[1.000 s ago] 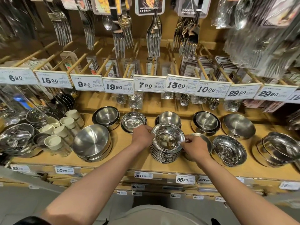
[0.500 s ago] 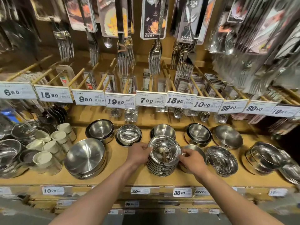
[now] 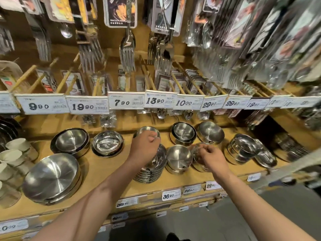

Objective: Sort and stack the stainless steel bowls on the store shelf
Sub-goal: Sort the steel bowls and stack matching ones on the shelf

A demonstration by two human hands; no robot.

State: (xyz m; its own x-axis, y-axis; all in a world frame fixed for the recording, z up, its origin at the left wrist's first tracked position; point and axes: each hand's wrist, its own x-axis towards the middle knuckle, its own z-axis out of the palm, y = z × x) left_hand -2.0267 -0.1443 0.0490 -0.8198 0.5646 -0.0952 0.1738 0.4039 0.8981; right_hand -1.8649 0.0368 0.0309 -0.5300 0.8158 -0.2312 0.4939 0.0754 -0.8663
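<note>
A tall stack of shallow steel bowls (image 3: 150,173) stands at centre frame on the wooden shelf (image 3: 104,167). Just right of it sits a deeper bowl (image 3: 178,158) on another, upright. Further right, a shiny bowl (image 3: 197,153) is tilted up on edge, blurred.

Bowl stack (image 3: 149,173) left of single bowl (image 3: 178,158), price tags (image 3: 126,101) behind

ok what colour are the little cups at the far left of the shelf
The little cups are off-white or cream, clearest in the head view, beside the silver steel bowls.
</note>
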